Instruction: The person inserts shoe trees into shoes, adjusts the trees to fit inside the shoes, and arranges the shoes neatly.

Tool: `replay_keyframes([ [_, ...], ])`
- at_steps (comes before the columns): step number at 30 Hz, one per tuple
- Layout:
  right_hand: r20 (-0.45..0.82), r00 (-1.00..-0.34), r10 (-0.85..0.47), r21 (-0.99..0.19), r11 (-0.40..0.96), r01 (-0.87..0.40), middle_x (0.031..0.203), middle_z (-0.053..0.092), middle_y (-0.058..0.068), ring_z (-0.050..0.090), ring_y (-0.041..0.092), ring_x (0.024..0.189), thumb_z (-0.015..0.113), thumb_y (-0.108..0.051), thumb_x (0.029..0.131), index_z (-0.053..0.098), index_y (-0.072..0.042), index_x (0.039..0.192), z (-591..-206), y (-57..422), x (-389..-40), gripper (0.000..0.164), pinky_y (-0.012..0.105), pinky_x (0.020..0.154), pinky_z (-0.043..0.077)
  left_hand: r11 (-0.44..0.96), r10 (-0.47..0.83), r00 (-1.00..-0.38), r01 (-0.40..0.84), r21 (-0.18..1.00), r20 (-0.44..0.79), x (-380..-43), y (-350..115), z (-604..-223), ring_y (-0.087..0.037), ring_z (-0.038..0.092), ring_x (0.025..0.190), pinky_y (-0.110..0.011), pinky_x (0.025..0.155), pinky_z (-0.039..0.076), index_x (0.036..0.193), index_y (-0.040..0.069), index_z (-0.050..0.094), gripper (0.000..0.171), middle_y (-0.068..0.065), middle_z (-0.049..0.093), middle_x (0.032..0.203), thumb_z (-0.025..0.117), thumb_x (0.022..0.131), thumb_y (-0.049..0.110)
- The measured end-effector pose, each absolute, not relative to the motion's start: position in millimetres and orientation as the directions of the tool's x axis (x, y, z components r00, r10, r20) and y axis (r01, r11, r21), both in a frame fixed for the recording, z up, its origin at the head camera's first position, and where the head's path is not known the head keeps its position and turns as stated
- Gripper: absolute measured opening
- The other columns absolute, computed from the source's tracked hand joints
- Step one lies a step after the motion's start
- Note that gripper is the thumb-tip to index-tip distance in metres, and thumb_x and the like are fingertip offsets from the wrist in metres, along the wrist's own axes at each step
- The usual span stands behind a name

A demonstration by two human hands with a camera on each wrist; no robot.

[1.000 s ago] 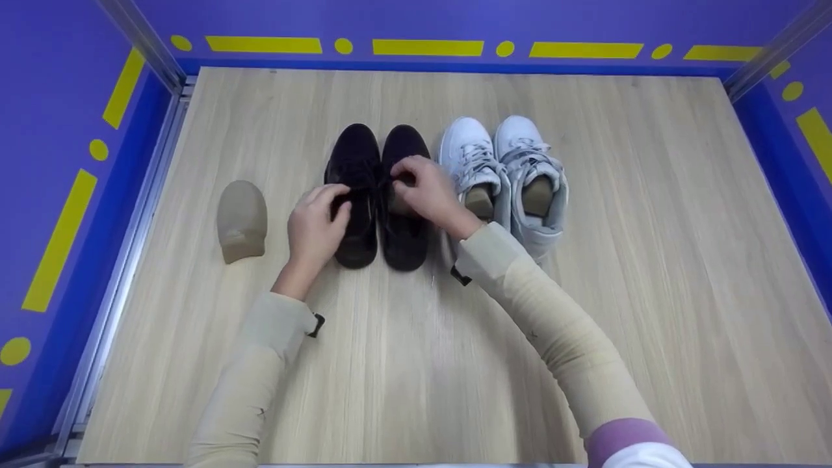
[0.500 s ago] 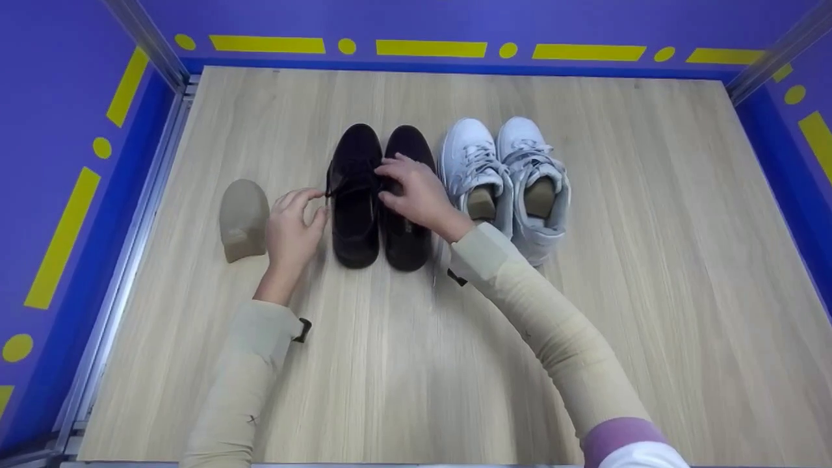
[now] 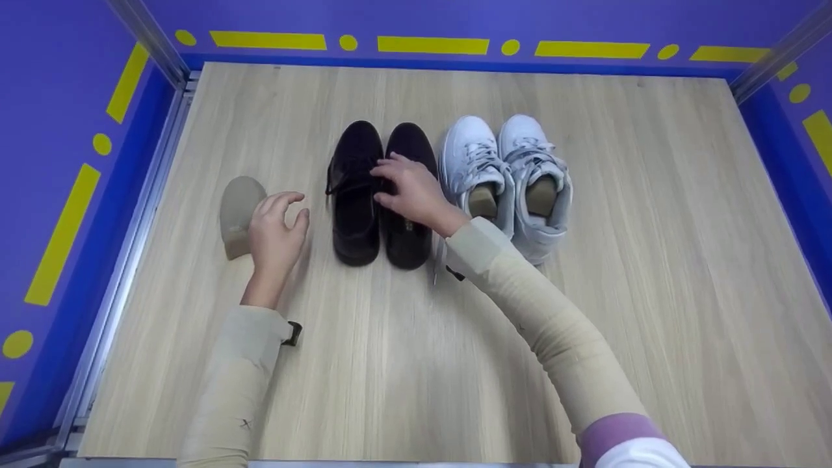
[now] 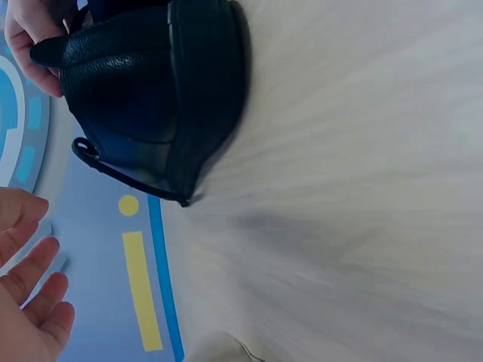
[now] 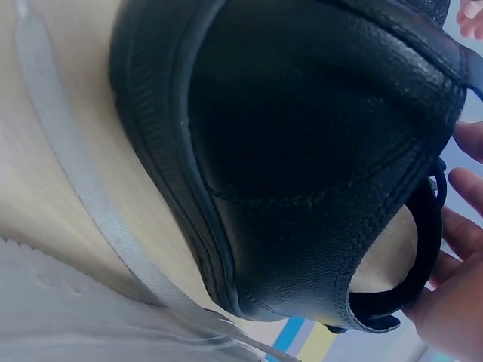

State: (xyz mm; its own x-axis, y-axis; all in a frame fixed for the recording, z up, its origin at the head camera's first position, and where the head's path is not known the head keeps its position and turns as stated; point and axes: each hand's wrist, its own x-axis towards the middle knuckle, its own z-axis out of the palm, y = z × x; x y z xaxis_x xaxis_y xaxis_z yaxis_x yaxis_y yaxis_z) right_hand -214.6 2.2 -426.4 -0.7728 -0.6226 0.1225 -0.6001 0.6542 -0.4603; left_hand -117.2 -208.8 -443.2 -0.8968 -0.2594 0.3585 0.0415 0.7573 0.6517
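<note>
A pair of black lace-up shoes stands mid-board: the left shoe [image 3: 356, 224] shows a dark, unfilled opening, and a beige shoe tree [image 5: 389, 253] shows inside the right shoe [image 5: 294, 136]. Over the right shoe's laces and opening lies my right hand [image 3: 413, 192], fingers loosely bent, fingertips close to the neighbouring shoe. My left hand [image 3: 274, 237] hovers left of the pair with fingers spread and nothing between them. Behind it, partly covered, another beige shoe tree [image 3: 239, 201] lies on the board. In the left wrist view, a black lace [image 4: 128, 177] hangs down the left shoe's side.
White sneakers [image 3: 471, 140] with shoe trees inside stand immediately right of the black pair. A loose white lace [image 5: 68, 158] trails beside the right black shoe. Blue walls [image 3: 429, 19] with yellow marks bound the wooden board [image 3: 650, 260] at the back and sides.
My left hand has left the left black shoe's opening and moved left toward the loose shoe tree. My right hand has shifted slightly left over the right shoe.
</note>
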Motion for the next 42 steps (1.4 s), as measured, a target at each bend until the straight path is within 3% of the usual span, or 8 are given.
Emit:
replay_keyframes([
  [24, 0.102, -0.74, -0.665, -0.388, 0.659, -0.645, 0.137, 0.04, 0.002, 0.027, 0.022, 0.132, 0.057, -0.026, 0.082, 0.056, -0.014, 0.119, -426.3, -11.9, -213.0, 0.039, 0.047, 0.104, 0.024, 0.69, -0.372, -0.904, -0.118, 0.714, 0.21, -101.4, -239.5, -458.5, -0.031, 0.032, 0.126, -0.045, 0.104, 0.025, 0.105, 0.001, 0.06, 0.027, -0.017, 0.044, 0.129, 0.062, 0.079, 0.007],
  [32, 0.075, -0.735, -0.674, -0.341, 0.675, -0.654, 0.135, 0.043, 0.002, 0.035, 0.021, 0.128, 0.057, -0.025, 0.083, 0.055, -0.015, 0.121, -425.4, -15.9, -214.0, 0.039, 0.045, 0.103, 0.026, 0.673, -0.397, -0.913, -0.221, 0.706, 0.093, -98.3, -252.6, -464.4, -0.031, 0.02, 0.132, -0.048, 0.107, 0.015, 0.119, 0.005, 0.051, 0.042, -0.016, 0.03, 0.14, 0.061, 0.08, 0.013],
  [42, 0.184, -0.724, -0.665, -0.29, 0.667, -0.686, 0.124, 0.052, 0.004, 0.046, 0.018, 0.117, 0.059, -0.018, 0.08, 0.059, -0.012, 0.113, -430.5, -17.4, -217.5, 0.033, 0.037, 0.096, 0.034, 0.657, -0.408, -0.912, -0.262, 0.707, 0.04, -96.3, -262.8, -469.0, -0.035, 0.011, 0.135, -0.05, 0.107, 0.012, 0.128, 0.004, 0.041, 0.055, -0.02, 0.023, 0.142, 0.063, 0.078, 0.012],
])
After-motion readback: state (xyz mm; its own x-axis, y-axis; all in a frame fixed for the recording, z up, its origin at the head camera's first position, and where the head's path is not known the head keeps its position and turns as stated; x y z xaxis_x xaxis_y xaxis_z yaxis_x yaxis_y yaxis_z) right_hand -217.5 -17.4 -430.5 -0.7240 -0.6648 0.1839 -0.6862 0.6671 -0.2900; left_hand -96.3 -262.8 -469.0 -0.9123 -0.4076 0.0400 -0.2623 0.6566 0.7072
